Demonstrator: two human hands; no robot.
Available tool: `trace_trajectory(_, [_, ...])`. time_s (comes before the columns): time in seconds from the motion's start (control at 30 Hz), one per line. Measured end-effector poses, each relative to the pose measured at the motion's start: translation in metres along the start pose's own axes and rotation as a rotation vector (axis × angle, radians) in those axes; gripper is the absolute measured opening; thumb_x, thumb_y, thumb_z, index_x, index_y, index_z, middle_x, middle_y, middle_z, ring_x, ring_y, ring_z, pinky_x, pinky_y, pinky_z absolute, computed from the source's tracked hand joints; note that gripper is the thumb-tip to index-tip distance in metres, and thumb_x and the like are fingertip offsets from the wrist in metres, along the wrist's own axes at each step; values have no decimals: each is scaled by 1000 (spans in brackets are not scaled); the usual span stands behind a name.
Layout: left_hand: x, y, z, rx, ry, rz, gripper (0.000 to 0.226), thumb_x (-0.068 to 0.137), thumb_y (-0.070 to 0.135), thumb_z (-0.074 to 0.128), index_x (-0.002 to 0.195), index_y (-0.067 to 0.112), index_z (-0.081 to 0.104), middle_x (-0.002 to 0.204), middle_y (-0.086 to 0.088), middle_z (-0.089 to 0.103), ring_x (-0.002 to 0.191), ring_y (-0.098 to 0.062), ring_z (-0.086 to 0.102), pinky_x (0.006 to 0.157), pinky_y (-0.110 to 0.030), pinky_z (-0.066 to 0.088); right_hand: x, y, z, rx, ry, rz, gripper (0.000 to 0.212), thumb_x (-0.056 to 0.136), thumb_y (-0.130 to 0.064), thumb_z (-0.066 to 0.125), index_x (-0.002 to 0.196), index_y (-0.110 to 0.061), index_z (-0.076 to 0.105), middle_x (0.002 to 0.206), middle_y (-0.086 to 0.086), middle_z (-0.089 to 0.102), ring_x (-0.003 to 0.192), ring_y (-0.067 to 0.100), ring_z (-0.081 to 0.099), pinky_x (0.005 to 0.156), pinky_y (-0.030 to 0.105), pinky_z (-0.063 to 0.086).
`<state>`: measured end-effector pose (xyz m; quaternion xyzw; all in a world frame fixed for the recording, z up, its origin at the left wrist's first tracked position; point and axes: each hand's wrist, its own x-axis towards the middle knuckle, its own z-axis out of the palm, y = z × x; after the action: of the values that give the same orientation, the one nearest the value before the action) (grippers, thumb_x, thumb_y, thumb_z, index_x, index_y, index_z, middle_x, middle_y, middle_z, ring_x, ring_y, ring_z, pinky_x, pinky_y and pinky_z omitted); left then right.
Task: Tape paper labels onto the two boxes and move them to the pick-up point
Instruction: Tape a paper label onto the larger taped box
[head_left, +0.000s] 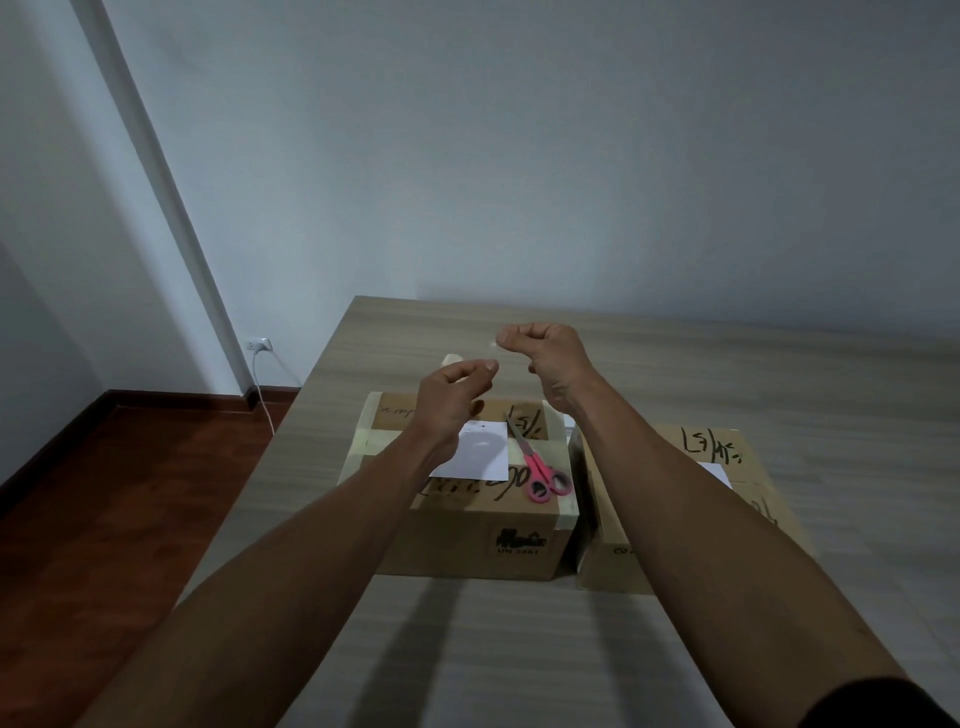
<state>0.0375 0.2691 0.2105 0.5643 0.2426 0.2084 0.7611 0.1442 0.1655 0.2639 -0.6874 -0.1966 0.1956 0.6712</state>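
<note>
Two brown cardboard boxes stand side by side on the table. On the left box (467, 530) lies a white paper label (475, 452) with pink-handled scissors (540, 475) beside it. The right box (675, 519) carries another white label (719, 475), mostly hidden by my right forearm. Both hands are raised above the left box. My left hand (452, 400) and my right hand (545, 358) each pinch an end of a short strip of clear tape (493, 353) held between them. A tape roll (452, 359) peeks out behind my left hand.
The wooden table (779, 395) stands against a pale wall. Its left edge drops to a dark red floor (104, 493). A wall socket (258, 344) with a white cable sits low on the left wall.
</note>
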Motion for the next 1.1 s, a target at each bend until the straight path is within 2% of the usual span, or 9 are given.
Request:
trace_trajectory(0.1, [1, 2, -3, 23, 3, -29, 22, 92, 25, 77, 109, 11, 75, 109, -4, 74, 107, -20, 69, 91, -37, 54, -2, 12, 4, 23, 89, 5, 7, 84, -11, 81, 85, -15, 75, 88, -4, 75, 77, 5, 64, 64, 19, 44])
trace_trajectory(0.2, [3, 8, -3, 60, 17, -107, 13, 91, 22, 78, 99, 13, 73, 110, -4, 73, 106, -20, 70, 95, -41, 54, -5, 25, 8, 68, 163, 47, 9, 82, -12, 83, 86, -17, 77, 86, -2, 75, 76, 12, 64, 53, 21, 46])
trace_trajectory(0.27, [7, 11, -5, 108, 32, -139, 15, 88, 20, 79, 98, 11, 72, 109, -2, 71, 102, -18, 69, 88, -39, 54, -8, 32, 11, 91, 198, 57, 13, 81, -10, 84, 92, -14, 78, 87, -1, 76, 74, 11, 66, 50, 16, 46])
trace_trajectory(0.4, [16, 13, -12, 283, 45, -137, 30, 86, 20, 81, 109, 1, 72, 109, -6, 72, 99, -17, 70, 68, -30, 49, -10, 44, 11, 57, 209, 96, 30, 82, -12, 84, 110, -12, 73, 96, 2, 75, 83, 15, 71, 58, 19, 49])
trace_trajectory(0.53, [23, 11, -19, 395, -1, -139, 28, 87, 18, 79, 106, -1, 73, 104, -9, 71, 96, -18, 69, 65, -28, 47, -8, 52, 11, 71, 189, 123, 8, 84, 0, 80, 88, -6, 76, 83, 5, 75, 76, 18, 68, 64, 19, 56])
trace_trajectory(0.73, [27, 13, -37, 569, -57, -135, 25, 90, 16, 76, 107, -2, 74, 106, -10, 70, 92, -15, 67, 68, -28, 51, -14, 69, 26, 137, 175, 303, 8, 87, -7, 77, 87, -13, 73, 84, 4, 75, 74, 17, 69, 57, 29, 45])
trace_trajectory(0.9, [25, 12, -58, 676, -21, -119, 33, 86, 14, 77, 101, -15, 71, 85, -16, 64, 75, -20, 60, 60, -29, 44, -28, 78, 50, 208, 235, 332, 15, 85, -1, 75, 98, -9, 71, 78, 8, 72, 69, 15, 67, 50, 26, 39])
trace_trajectory(1.0, [19, 11, -72, 703, 1, -132, 35, 82, 14, 81, 96, -16, 70, 80, -18, 63, 74, -24, 58, 60, -31, 41, -37, 82, 62, 174, 219, 343, 13, 87, 1, 74, 86, -12, 71, 80, 7, 73, 70, 13, 69, 49, 22, 41])
trace_trajectory(1.1, [13, 9, -84, 741, 15, -154, 33, 80, 13, 83, 91, -15, 71, 79, -17, 65, 72, -25, 59, 60, -32, 42, -47, 85, 72, 198, 206, 364, 12, 89, 2, 72, 86, -10, 71, 80, 7, 73, 68, 13, 69, 45, 20, 39])
